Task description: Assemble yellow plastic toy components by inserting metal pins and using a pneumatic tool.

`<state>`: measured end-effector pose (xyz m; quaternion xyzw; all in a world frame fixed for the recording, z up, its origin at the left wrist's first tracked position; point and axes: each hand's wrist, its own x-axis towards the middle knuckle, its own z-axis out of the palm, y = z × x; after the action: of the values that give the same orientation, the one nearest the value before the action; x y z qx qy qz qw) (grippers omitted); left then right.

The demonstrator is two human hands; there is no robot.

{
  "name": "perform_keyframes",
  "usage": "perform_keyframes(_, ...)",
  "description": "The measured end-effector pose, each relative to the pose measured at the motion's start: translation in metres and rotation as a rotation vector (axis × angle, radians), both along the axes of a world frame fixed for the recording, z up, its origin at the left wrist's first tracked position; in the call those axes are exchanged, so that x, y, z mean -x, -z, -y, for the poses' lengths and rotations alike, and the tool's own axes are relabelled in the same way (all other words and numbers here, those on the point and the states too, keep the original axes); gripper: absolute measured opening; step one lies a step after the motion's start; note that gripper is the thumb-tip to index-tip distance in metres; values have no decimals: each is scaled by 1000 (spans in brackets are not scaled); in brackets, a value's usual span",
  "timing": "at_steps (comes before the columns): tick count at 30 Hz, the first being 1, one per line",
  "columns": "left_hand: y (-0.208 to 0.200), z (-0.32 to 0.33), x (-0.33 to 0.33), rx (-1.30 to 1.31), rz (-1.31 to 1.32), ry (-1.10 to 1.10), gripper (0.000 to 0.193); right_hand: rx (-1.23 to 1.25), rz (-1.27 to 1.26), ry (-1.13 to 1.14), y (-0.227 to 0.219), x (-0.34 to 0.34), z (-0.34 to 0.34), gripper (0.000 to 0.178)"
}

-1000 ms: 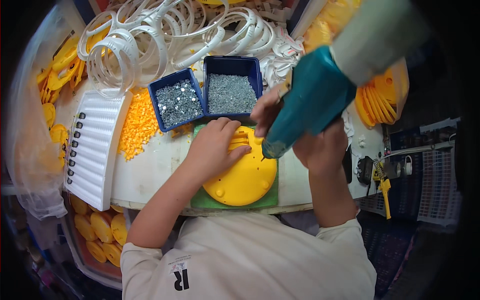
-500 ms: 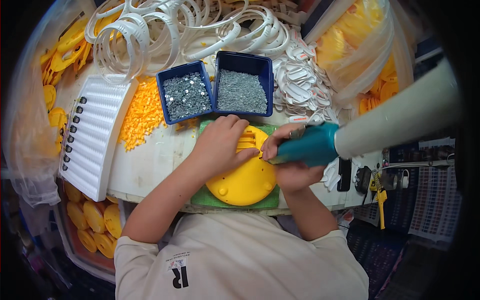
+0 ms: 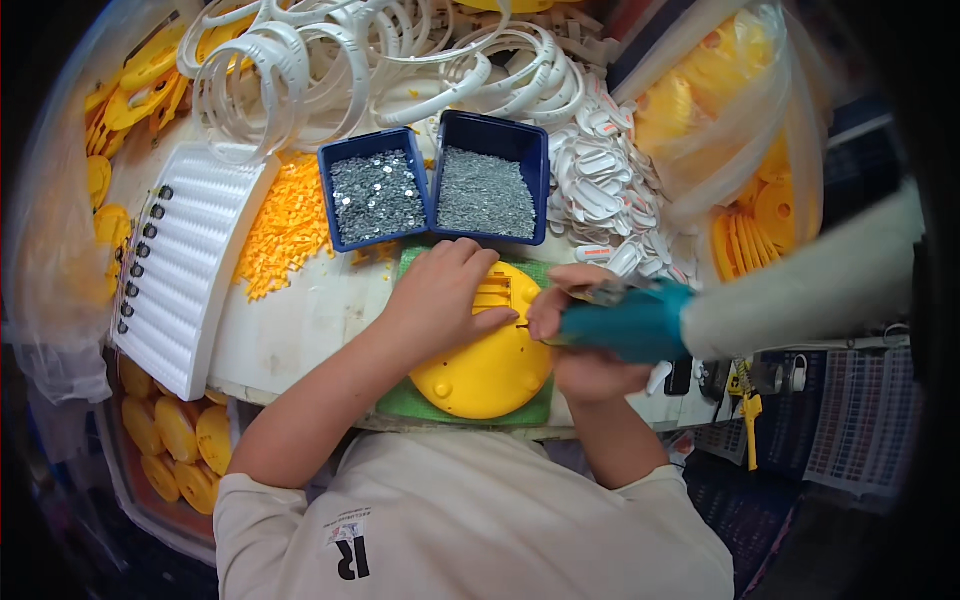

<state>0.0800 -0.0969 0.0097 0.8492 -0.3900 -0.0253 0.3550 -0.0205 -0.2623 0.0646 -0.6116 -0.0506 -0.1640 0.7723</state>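
Note:
A round yellow plastic casing (image 3: pixel 482 375), with a slotted rectangular recess near its far edge, lies on a green mat (image 3: pixel 400 403). My left hand (image 3: pixel 432 298) grips its left and far side, the thumb reaching toward the recess. In my closed right hand (image 3: pixel 597 376) is a teal electric screwdriver (image 3: pixel 630 322), held nearly level. Its thin bit points left at a spot beside the recess, close to my left thumb. Whether the tip touches a screw is too small to tell. A thick pale sleeve (image 3: pixel 800 285) extends from the tool's back toward the right.
Beyond the casing stand two blue bins, one with metal washer-like pieces (image 3: pixel 380 195), one with small screws (image 3: pixel 485 195). Orange-yellow bits (image 3: pixel 285 225) and a white ridged tray (image 3: pixel 190 270) lie left. White oval parts (image 3: pixel 595 190) lie right; white rings (image 3: pixel 280 85) are piled behind.
My right hand and the screwdriver have shifted slightly right and nearer to me, and the tool is blurred. My left hand keeps its hold on the casing. The whole view has shifted a little.

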Motion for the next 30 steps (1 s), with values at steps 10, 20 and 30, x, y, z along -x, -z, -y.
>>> perform_keyframes(10, 14, 0, -6, 37, 35, 15, 53, -47, -212, -295, -26, 12, -50, 93)
perform_keyframes(20, 21, 3, -3, 12, 75, 11, 49, 232, -123, -391, 3, 8, -65, 66)
perform_keyframes(30, 20, -5, -3, 178, 67, -49, 40, -47, -185, -406, -31, 1, -51, 95)
